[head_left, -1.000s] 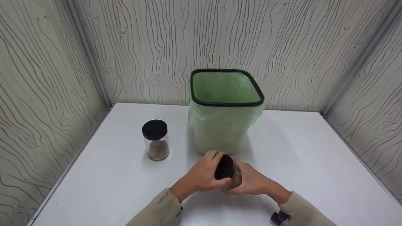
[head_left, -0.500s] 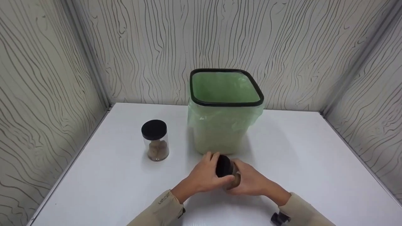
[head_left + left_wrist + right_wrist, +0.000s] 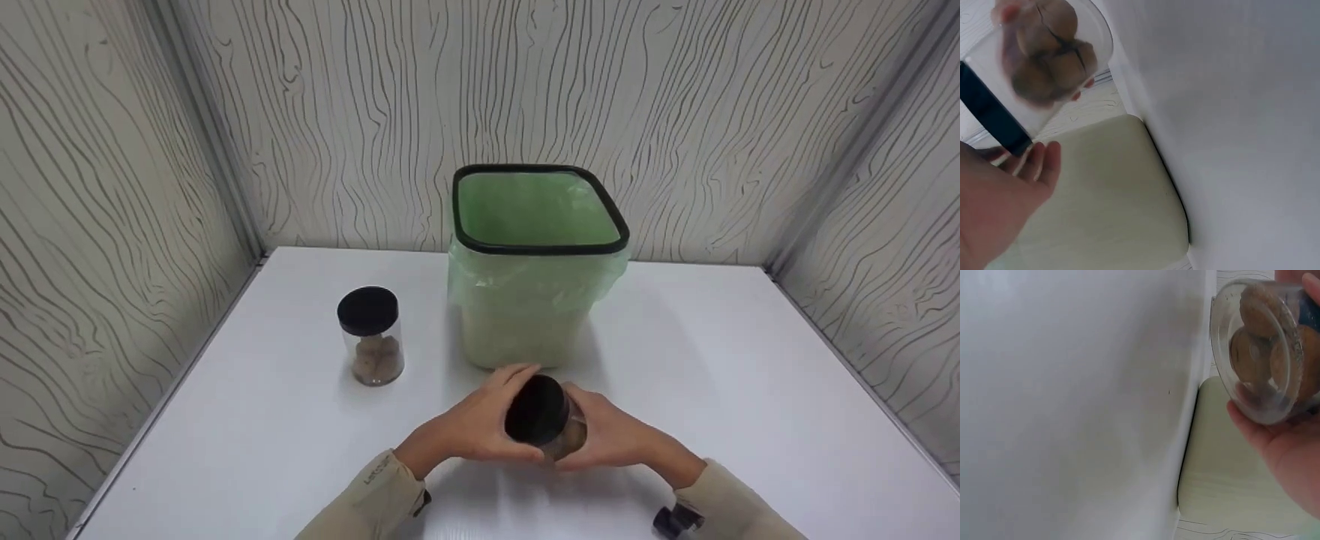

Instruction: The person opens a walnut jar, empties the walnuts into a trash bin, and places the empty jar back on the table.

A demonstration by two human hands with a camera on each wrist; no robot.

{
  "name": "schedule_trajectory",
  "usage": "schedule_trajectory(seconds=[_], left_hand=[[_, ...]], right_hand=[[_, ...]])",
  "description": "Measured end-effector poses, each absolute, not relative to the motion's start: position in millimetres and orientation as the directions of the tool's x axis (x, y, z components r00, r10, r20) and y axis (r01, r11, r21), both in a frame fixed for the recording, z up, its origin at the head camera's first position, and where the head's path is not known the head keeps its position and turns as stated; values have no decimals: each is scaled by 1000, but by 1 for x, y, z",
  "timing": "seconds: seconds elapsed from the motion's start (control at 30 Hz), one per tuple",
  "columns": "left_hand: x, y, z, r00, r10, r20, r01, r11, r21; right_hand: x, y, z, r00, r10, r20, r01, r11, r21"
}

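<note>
A clear jar (image 3: 575,436) with a black screw lid (image 3: 537,409) is held tilted above the table, in front of the bin. Several brown roundish pieces (image 3: 1249,354) show through its wall. My left hand (image 3: 480,421) curls round the lid, with the thumb on the near side and the fingers on the far side. My right hand (image 3: 616,432) grips the jar's body near its base. In the left wrist view the lid sits on the jar, and fingertips (image 3: 1050,157) are at the lid's edge.
A bin (image 3: 525,322) with a black rim and green liner stands behind the hands. To its left, a second black-lidded jar (image 3: 373,337) with brown pieces stands upright on the white table (image 3: 285,450). Wood-patterned panels (image 3: 337,112) enclose the back and sides.
Both hands stay on the jar. My left hand has shifted round the lid, its thumb lower and nearer me, and the lid now faces more upward and shows more. The second jar has not moved.
</note>
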State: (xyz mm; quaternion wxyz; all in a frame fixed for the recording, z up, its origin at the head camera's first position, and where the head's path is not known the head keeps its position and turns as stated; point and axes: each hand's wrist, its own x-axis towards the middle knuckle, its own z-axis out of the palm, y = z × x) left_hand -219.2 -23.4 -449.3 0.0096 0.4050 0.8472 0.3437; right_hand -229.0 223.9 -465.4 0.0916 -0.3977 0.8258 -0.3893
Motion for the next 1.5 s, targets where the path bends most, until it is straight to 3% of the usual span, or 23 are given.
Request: schedule_trajectory(seconds=[0.13, 0.3, 0.63, 1.0, 1.5], left_hand=[[-220, -25, -449, -600, 744, 294, 739, 375, 560], [-220, -23, -450, -595, 740, 314, 752, 374, 543], [-218, -20, -454, -659, 678, 324, 696, 387, 605], [-217, -15, -455, -754, 574, 320, 611, 434, 662], [-214, -6, -455, -843, 453, 290, 506, 483, 715]], right_hand=[[-229, 226, -466, -642, -752, 151, -588, 355, -727], [-220, 221, -451, -634, -755, 165, -592, 337, -732], [-222, 221, -460, -699, -702, 133, -558, 420, -715], [-220, 215, -459, -749, -634, 193, -575, 478, -664], [-218, 212, -459, -746, -617, 252, -619, 502, -604]])
